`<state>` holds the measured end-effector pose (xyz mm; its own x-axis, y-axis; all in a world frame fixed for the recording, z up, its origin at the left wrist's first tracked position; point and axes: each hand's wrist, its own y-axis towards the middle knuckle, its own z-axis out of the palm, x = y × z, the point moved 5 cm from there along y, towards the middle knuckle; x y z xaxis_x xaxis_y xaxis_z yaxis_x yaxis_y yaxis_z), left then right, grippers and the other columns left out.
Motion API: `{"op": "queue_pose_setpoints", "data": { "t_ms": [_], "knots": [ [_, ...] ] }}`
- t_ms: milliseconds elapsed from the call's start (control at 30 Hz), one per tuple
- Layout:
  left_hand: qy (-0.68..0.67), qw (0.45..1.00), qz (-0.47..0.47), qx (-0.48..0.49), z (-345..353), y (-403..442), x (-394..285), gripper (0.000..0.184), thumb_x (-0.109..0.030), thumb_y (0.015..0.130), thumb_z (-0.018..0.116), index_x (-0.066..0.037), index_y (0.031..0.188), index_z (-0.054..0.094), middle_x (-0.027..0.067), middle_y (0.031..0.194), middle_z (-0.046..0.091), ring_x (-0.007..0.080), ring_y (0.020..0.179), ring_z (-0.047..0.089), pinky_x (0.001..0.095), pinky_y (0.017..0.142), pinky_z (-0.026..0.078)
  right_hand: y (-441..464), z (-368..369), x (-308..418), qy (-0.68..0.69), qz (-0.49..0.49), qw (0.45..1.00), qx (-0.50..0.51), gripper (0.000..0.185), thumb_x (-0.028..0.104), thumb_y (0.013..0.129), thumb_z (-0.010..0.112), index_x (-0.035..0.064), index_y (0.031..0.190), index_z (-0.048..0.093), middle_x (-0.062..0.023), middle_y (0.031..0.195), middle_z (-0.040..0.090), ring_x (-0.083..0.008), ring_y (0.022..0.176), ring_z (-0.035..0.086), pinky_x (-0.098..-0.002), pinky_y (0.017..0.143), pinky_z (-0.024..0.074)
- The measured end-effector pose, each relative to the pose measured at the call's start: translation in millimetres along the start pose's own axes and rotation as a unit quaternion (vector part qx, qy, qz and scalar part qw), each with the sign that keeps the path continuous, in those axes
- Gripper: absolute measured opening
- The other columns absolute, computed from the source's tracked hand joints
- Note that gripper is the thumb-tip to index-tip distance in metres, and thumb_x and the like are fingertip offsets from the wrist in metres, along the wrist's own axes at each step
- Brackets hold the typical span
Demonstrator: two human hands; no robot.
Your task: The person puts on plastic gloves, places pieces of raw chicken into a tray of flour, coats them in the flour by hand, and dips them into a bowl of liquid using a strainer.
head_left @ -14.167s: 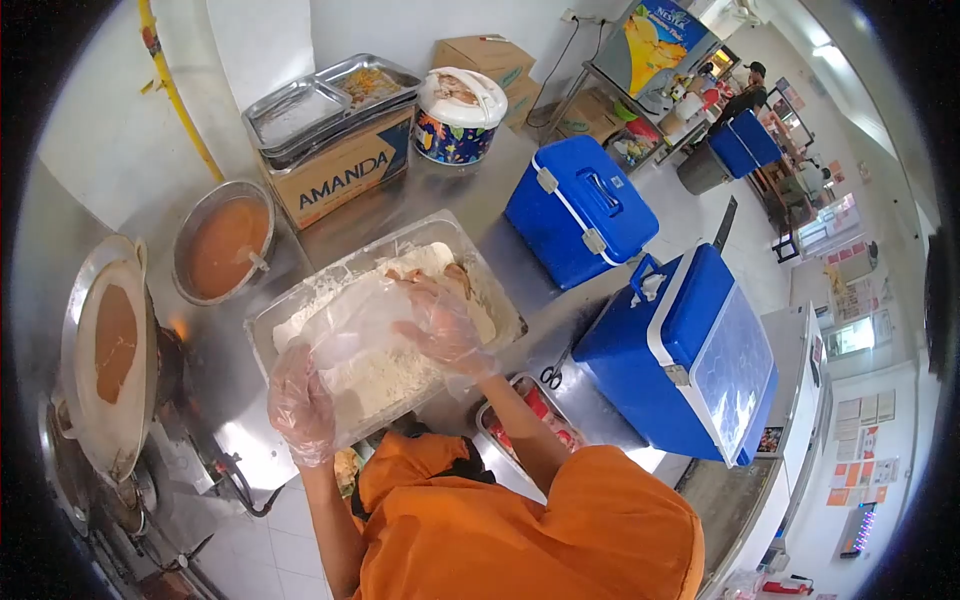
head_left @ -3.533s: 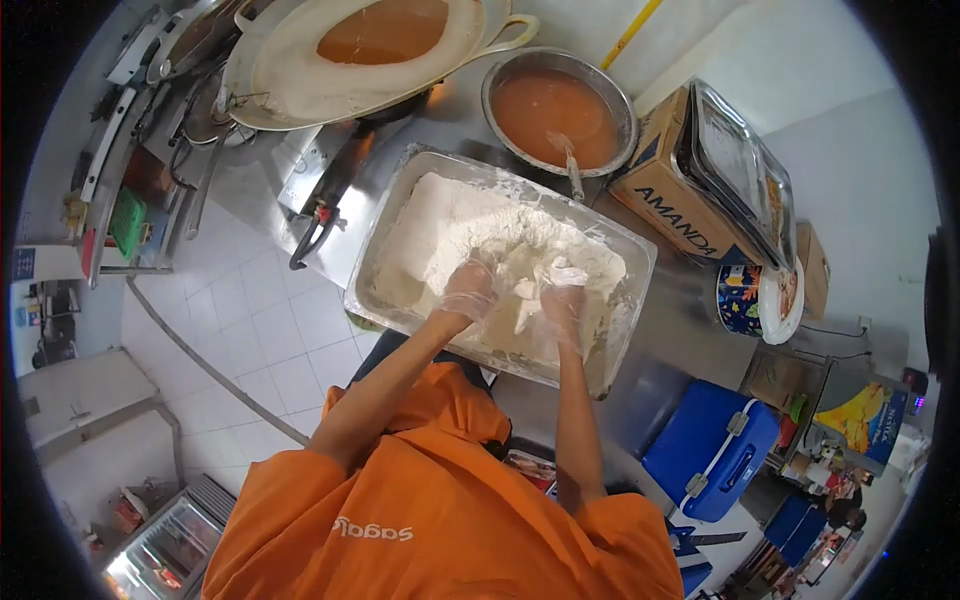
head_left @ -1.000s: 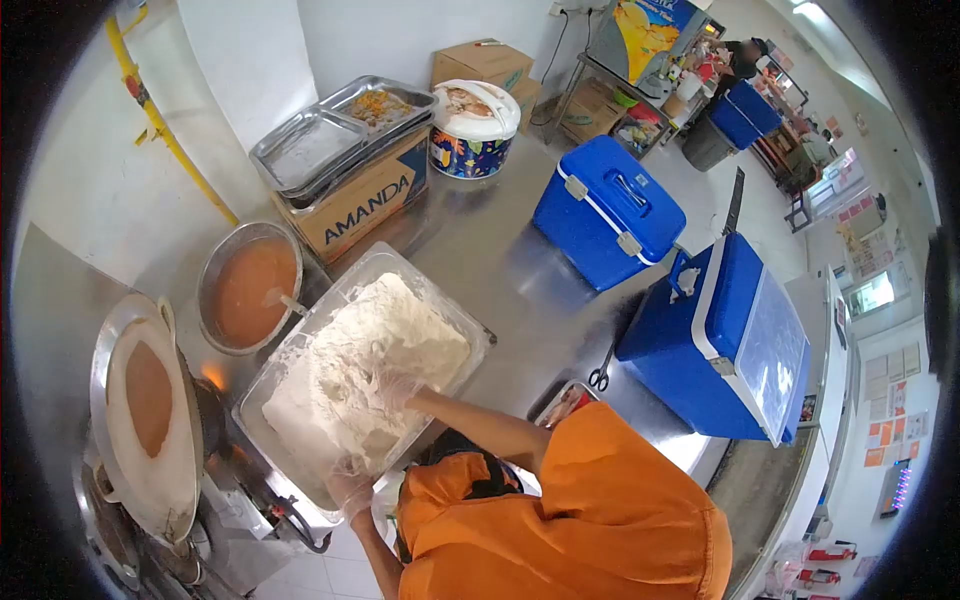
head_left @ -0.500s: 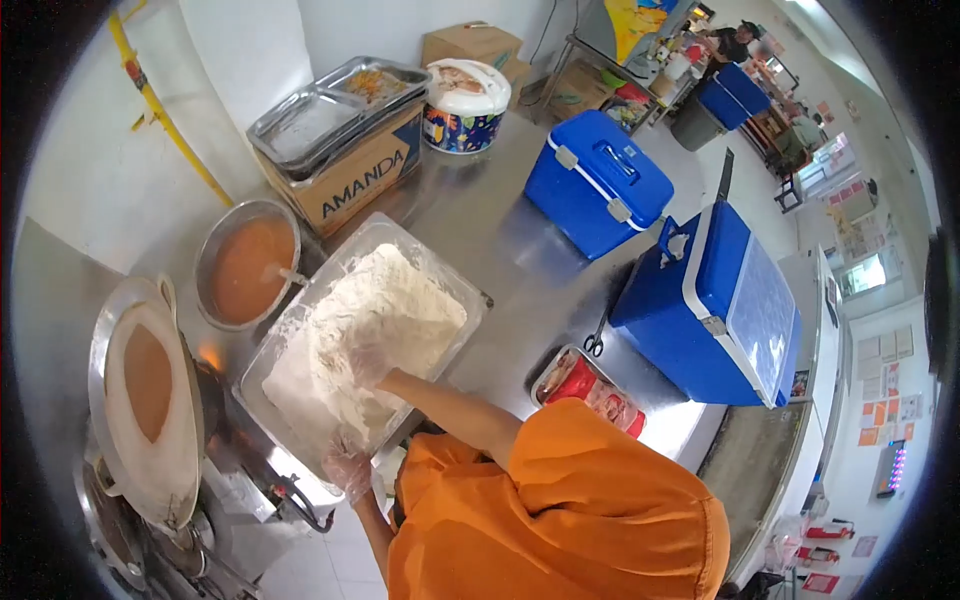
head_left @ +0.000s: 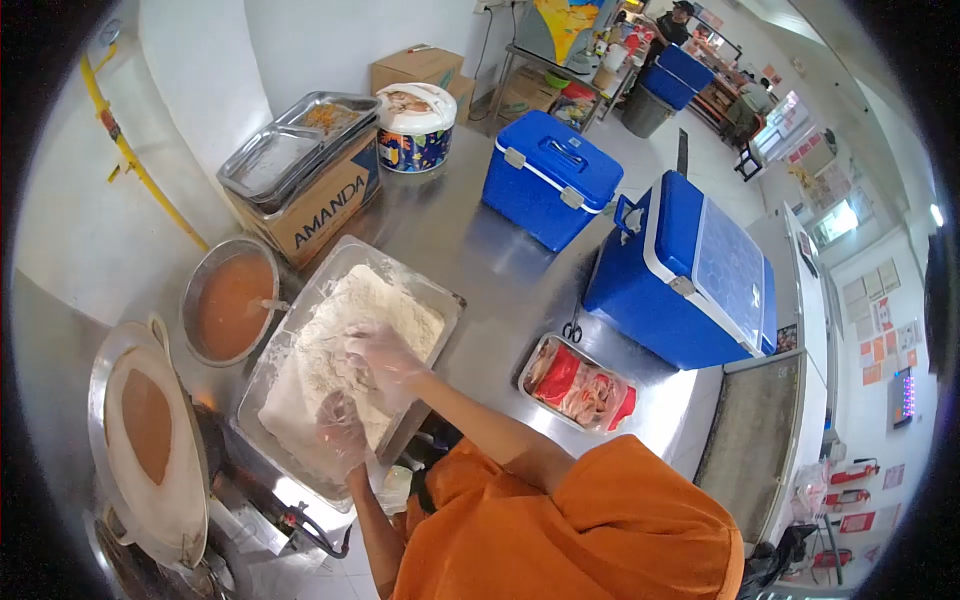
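A clear plastic tub (head_left: pixel 446 338) holds a heap of white flour-like powder (head_left: pixel 385 300). Both of my hands wear thin clear plastic gloves. My right hand (head_left: pixel 384 354) lies on the powder near the tub's middle, fingers stretched out. Closer to me, my left hand (head_left: pixel 342 432) is over the near part of the tub, its fingers slightly bent and apart. No object can be made out in either hand; powder and glare on the gloves blur the fingertips.
Left of the tub are a metal bowl of orange-brown liquid (head_left: pixel 232 305) and a large pan (head_left: pixel 105 440). A carton (head_left: pixel 325 215) bears metal trays. To the right sit a meat tray (head_left: pixel 580 385), scissors (head_left: pixel 571 331) and blue coolers (head_left: pixel 550 180) (head_left: pixel 650 285). Another person (head_left: pixel 668 28) stands far back.
My left hand has moved up from the tub's near edge to over the powder. My right hand has shifted slightly and shows more clearly. The whole view has tilted and shifted.
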<state>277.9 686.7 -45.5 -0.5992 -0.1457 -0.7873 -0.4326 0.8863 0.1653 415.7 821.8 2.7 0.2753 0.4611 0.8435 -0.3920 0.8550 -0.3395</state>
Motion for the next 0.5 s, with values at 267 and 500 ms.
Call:
{"op": "queue_pose_setpoints", "data": {
  "t_ms": [267, 500],
  "knots": [
    [0.014, 0.981, 0.178, 0.079, 39, -18, -147, 0.022, -0.015, 0.095, 0.053, -0.008, 0.112, 0.063, 0.0119, 0.1, 0.068, 0.0296, 0.083, 0.066, 0.0397, 0.077, 0.054, -156, -108, 72, -0.598, -0.254, 0.756, -0.082, 0.021, 0.021, 0.088, 0.059, 0.0071, 0.103, 0.067, -0.0088, 0.119, 0.06, -0.0297, 0.114, 0.056, -0.0362, 0.101, 0.0442],
    [-0.039, 0.915, 0.28, 0.287, 134, -70, -209, 0.019, -0.028, 0.095, 0.056, -0.013, 0.104, 0.064, 0.0139, 0.092, 0.067, 0.036, 0.082, 0.065, 0.0461, 0.071, 0.052, -270, -312, -14, -0.357, -0.122, 0.883, -0.28, 0.012, 0.011, 0.072, 0.068, 0.0083, 0.083, 0.063, -0.0086, 0.095, 0.063, -0.0293, 0.097, 0.06, -0.0386, 0.084, 0.0498]
  ]
}}
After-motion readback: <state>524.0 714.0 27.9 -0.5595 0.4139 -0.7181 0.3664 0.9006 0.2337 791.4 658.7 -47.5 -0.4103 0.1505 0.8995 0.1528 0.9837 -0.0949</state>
